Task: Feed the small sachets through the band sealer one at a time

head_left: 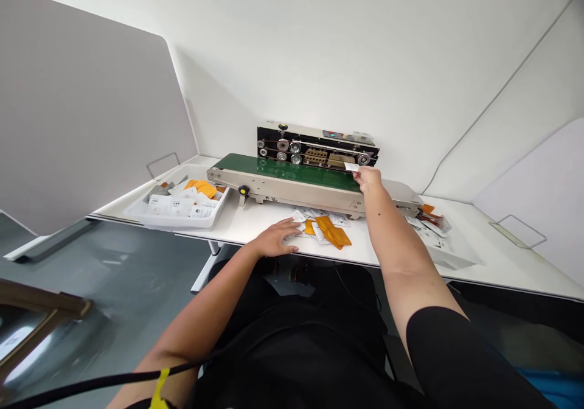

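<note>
Head view, backdrop: a plain white wall [319, 50] behind a white surface [237, 229].
Band sealer [314, 135]: stands by the wall, a green conveyor belt [255, 164] along its front.
Right grip [367, 179]: pinches a small white packet [351, 167] over the belt's right part, probably by one edge so the other is free toward the sealer.
Left grip [276, 238]: released, fingers spread beside loose orange packets [336, 234], perhaps to have them close.
Bins: left bin [196, 221] and right bin [456, 258] flank the belt, both holding packets.
</note>
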A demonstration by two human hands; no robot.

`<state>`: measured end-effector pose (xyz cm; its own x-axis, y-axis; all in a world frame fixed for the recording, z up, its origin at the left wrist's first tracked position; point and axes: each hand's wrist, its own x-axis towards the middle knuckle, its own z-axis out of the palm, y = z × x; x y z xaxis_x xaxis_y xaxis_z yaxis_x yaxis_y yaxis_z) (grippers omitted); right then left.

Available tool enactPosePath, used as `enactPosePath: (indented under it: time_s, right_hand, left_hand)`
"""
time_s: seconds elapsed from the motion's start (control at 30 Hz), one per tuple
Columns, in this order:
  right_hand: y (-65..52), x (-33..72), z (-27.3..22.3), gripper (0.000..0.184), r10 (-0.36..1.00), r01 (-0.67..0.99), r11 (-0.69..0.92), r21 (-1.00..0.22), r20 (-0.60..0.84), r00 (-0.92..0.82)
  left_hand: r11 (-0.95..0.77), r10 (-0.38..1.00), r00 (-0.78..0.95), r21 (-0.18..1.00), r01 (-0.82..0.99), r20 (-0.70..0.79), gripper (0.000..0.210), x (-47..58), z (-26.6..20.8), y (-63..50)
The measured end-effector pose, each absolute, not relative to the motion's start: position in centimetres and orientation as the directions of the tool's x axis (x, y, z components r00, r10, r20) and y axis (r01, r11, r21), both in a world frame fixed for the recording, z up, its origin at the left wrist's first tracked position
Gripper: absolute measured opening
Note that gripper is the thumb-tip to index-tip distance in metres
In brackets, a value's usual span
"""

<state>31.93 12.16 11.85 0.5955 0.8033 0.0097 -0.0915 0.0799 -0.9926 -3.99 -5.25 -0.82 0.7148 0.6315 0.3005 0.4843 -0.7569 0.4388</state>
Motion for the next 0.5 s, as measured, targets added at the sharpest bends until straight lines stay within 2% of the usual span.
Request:
enactPosePath:
  time_s: [0.23, 0.3, 0.37, 0.43, 0.5]
  right_hand:
    - [11.7, 30.2, 13.6, 0.016, 0.827, -0.011, 0.092, -0.996, 0.070, 0.558]
    - [10.1, 29.3, 13.5, 0.018, 0.772, 0.090, 0.170, -0.981, 0.189, 0.607]
    - [7.3, 27.9, 12.5, 0.022, 0.656, 0.308, 0.311, -0.899, 0.438, 0.615]
    - [3.8, 25.9, 10.4, 0.027, 0.562, 0.547, 0.444, -0.710, 0.696, 0.447]
    - [0.1, 23.9, 7.6, 0.030, 0.653, 0.618, 0.558, -0.553, 0.753, 0.085]
  left_hand:
    - [-0.757, 0.636, 0.705, 0.432, 0.490, 0.314, 0.061, -4.1, -1.1, -5.4]
    - [-0.737, 0.666, 0.670, 0.431, 0.521, 0.328, 0.066, -4.2, -1.5, -5.2]
    - [-0.688, 0.723, 0.599, 0.440, 0.577, 0.345, 0.070, -4.0, -2.1, -4.8]
    - [-0.612, 0.791, 0.509, 0.461, 0.643, 0.339, 0.070, -3.6, -2.5, -4.3]
    - [-0.543, 0.840, 0.445, 0.473, 0.694, 0.312, 0.067, -3.0, -2.9, -3.9]
